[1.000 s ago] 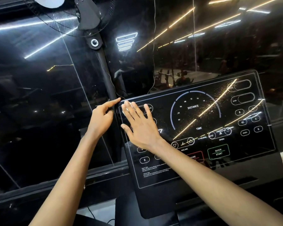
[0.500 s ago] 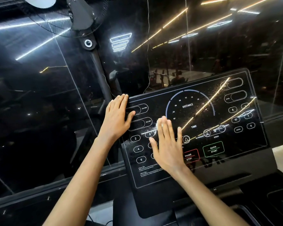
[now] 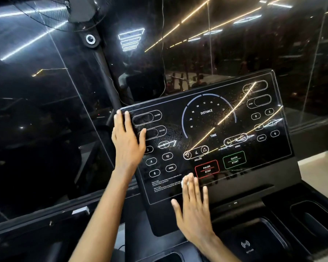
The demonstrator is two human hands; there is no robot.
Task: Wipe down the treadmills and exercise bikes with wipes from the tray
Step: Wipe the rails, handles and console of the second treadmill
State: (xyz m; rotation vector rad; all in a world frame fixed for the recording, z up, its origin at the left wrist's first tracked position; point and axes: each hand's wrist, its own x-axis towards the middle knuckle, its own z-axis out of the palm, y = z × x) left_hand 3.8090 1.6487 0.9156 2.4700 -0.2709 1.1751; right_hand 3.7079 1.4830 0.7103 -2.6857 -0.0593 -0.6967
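Note:
The treadmill's glossy black console panel (image 3: 212, 129) fills the middle of the view, tilted, with white button outlines and wet smears. My left hand (image 3: 126, 140) lies flat with straight fingers on the panel's left edge. My right hand (image 3: 194, 208) presses flat on the panel's lower part, just under the red PAUSE/STOP button (image 3: 206, 168). A small bit of white wipe (image 3: 184, 183) shows under the right hand's fingertips; most of it is hidden by the hand.
A black fan on a pole (image 3: 102, 59) stands behind the console's left corner, in front of a dark mirrored wall (image 3: 36, 110). Black cup holders (image 3: 314, 218) and a tray recess (image 3: 254, 239) sit below the console at the right.
My right hand has slid from the panel's upper left down across it to the lower edge. My left hand moved from the fan pole onto the panel's left edge.

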